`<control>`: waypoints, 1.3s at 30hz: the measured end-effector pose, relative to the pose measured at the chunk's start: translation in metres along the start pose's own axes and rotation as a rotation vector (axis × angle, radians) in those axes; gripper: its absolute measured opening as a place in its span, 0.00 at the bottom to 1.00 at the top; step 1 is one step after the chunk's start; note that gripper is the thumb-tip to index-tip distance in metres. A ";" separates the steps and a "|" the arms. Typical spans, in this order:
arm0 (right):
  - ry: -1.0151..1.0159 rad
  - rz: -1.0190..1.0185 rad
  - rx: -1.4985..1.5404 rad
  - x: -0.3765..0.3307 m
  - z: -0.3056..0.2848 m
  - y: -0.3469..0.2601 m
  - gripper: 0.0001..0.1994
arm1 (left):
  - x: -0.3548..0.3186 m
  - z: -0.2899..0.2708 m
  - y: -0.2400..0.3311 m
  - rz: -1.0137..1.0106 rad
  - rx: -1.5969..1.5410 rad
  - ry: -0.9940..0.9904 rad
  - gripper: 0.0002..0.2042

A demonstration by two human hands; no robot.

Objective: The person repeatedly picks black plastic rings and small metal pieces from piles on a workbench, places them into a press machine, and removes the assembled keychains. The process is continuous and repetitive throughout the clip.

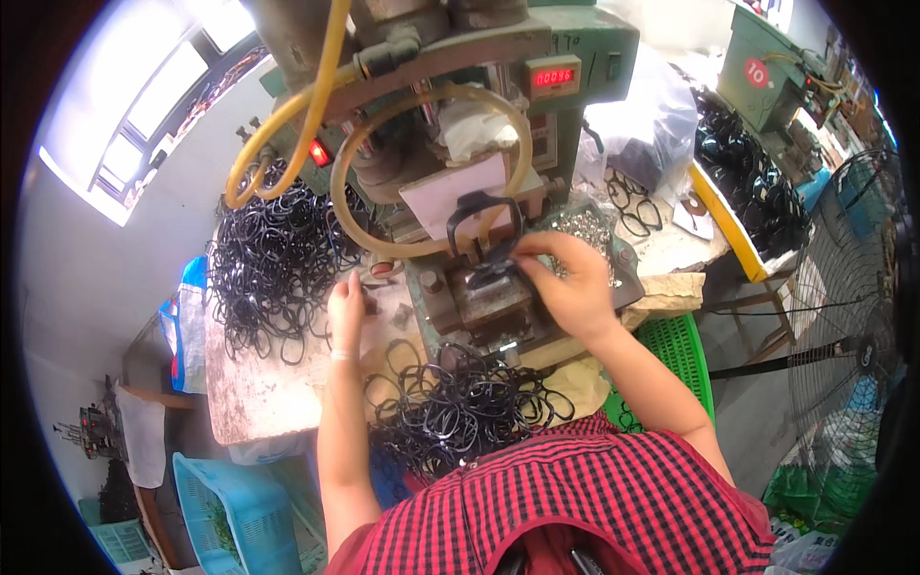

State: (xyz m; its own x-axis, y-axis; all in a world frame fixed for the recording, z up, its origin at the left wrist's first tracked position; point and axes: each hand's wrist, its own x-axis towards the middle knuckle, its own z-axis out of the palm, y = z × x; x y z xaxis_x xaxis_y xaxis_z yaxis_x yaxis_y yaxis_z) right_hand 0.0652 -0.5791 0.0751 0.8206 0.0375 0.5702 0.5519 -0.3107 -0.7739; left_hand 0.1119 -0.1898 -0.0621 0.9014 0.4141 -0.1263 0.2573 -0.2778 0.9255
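Observation:
My right hand [567, 283] pinches a black elastic loop [482, 226] and holds it on the metal die block [489, 297] of a green press machine [479, 86]. The loop stands upright in front of a pale plate on the machine. My left hand [346, 309] rests on the worn table [259, 383], its fingers at the edge of a big heap of black loops [273, 254]; whether it grips one I cannot tell. A second pile of black loops [460, 402] lies near my chest, in front of the machine.
Yellow hoses [287, 115] curl off the machine, which carries a small red digit counter [554, 77]. A tray of small metal clips [585, 230] lies behind my right hand. A green crate [676, 350], blue baskets [230, 498], a standing fan [853, 316] and a second green machine [767, 67] surround me.

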 end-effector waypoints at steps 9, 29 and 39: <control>0.086 0.458 0.689 -0.013 0.034 0.014 0.17 | -0.119 0.001 0.075 0.127 -0.371 0.065 0.24; 0.036 0.031 -0.720 -0.042 -0.035 0.111 0.11 | -0.195 0.085 0.216 0.772 -0.216 -0.103 0.07; -0.015 -0.096 -0.834 0.006 0.015 0.106 0.06 | -0.197 0.086 0.210 0.768 -0.118 -0.065 0.09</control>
State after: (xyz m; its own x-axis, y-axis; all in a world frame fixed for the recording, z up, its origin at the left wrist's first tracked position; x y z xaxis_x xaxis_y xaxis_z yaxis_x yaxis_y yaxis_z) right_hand 0.1310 -0.5972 -0.0076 0.7806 0.1103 0.6153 0.3337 -0.9058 -0.2609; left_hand 0.0185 -0.4040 0.1270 0.8314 0.0900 0.5483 -0.4831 -0.3702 0.7934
